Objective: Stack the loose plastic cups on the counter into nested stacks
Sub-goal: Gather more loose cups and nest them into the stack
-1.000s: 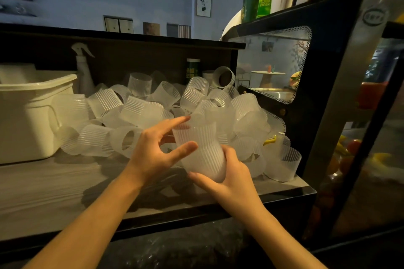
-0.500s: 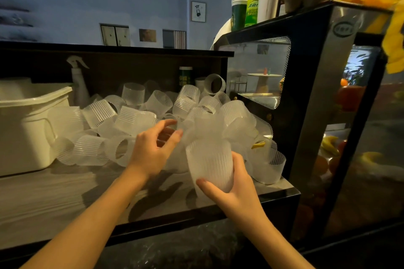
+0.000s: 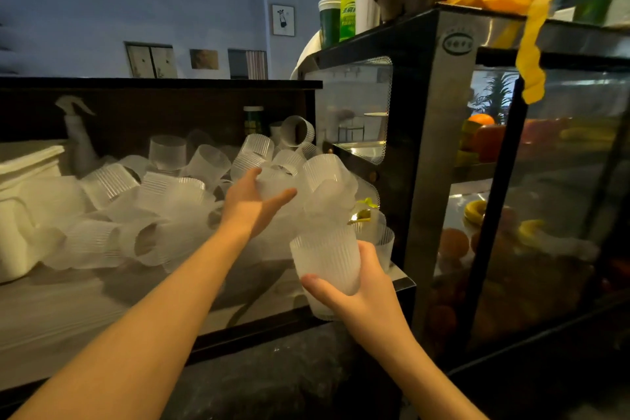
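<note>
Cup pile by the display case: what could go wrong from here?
1. The left hand reaches into the heaped loose cups; pulling one may topple its neighbours, perhaps off the counter edge.
2. The right hand grips the held stack low down, beyond the counter edge; pressing another cup in one-handed might make it slip.

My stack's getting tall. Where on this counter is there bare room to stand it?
Bare counter runs along the near edge, bordered by the white tub on the left, the pile of loose cups behind and the display case on the right. The back is crowded with cups. The right hand holds the stack above the near right corner.
</note>
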Demonstrator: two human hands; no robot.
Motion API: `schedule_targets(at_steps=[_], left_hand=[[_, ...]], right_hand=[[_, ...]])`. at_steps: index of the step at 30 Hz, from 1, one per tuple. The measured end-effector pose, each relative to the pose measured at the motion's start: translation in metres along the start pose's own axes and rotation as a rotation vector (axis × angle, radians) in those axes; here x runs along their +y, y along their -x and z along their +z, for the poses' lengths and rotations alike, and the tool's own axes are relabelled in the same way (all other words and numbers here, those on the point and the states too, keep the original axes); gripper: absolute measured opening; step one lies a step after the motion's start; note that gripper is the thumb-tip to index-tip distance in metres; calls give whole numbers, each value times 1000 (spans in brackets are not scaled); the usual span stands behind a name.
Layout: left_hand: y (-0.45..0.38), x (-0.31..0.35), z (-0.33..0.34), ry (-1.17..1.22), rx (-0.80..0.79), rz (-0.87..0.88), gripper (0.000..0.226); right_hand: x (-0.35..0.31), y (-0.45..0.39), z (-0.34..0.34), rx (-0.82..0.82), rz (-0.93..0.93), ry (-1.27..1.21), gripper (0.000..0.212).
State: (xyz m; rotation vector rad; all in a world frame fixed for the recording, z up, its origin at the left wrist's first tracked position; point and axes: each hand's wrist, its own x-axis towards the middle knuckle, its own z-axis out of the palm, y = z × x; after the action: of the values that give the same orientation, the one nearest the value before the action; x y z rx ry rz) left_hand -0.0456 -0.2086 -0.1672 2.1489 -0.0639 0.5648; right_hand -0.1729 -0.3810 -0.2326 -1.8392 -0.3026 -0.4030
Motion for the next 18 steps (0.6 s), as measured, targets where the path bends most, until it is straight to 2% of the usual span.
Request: schedule_targets(at_steps=[4, 7, 9, 13, 18], left_hand=[[13, -4, -17, 89, 137, 44, 77], [25, -11, -31, 149, 162, 89, 69], [33, -12, -39, 250, 142, 98, 66], [47, -10, -49, 456, 45, 105, 88], [63, 4, -49, 443, -51, 224, 84]], right_hand=[[2, -3, -2, -6, 8, 17, 68], [6, -5, -2, -14, 16, 13, 66], [8, -7, -1, -20, 19, 8, 64], [8, -10, 0, -49, -21, 13, 63], [7, -11, -1, -60, -41, 69, 65]])
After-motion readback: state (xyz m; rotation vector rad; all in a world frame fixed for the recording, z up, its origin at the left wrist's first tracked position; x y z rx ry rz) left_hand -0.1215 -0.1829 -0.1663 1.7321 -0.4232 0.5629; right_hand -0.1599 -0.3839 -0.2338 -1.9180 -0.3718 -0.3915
